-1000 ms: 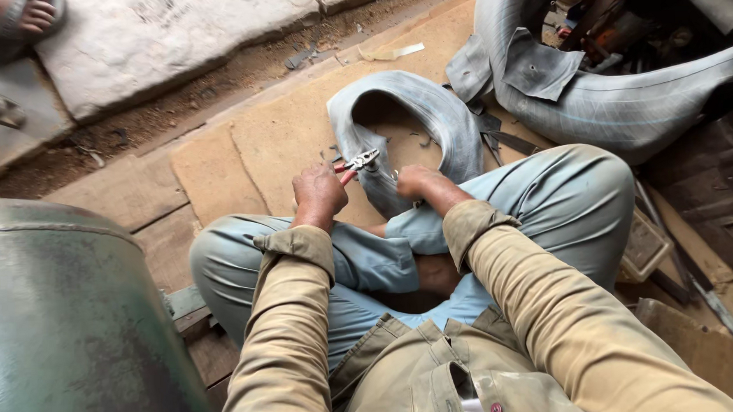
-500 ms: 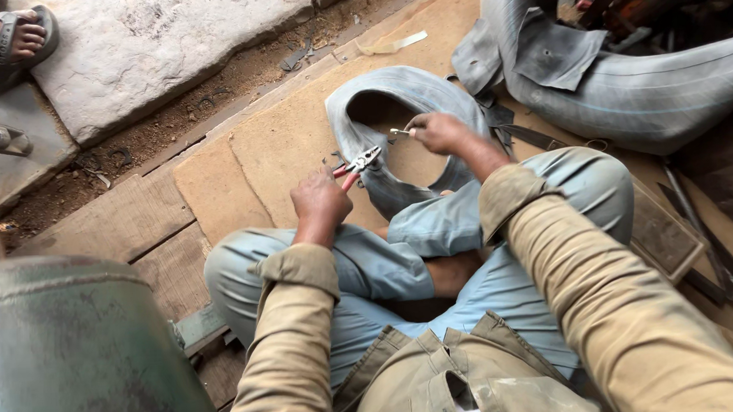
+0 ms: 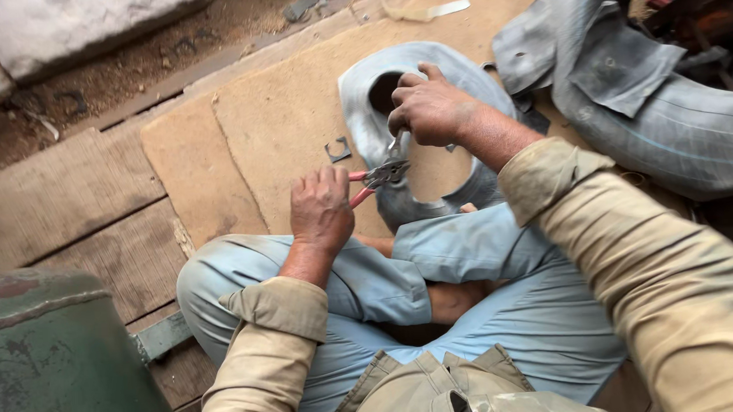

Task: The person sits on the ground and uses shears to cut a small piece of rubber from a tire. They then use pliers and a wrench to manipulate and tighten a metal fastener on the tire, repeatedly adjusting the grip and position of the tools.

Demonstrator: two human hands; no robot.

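Green metal drum (image 3: 52, 360) at the near left corner; big grey tyre tube (image 3: 667, 110) piled at the far right edge of the board (image 3: 272, 111). Small dark scrap (image 3: 338, 149) lies just left of the grey rubber tube piece (image 3: 370, 107). Left hand (image 3: 321, 210) fisted round red-handled pliers (image 3: 378, 177). Right hand (image 3: 428, 104), half a second ago further right, now curls over the plier jaws at the tube piece, pinching something unclear. No labels visible.

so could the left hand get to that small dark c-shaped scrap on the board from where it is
Probably yes. The small dark scrap lies bare on the tan board, just ahead of the left hand, with nothing between them. But that hand is closed on the red-handled pliers, so it would need to free its fingers first.
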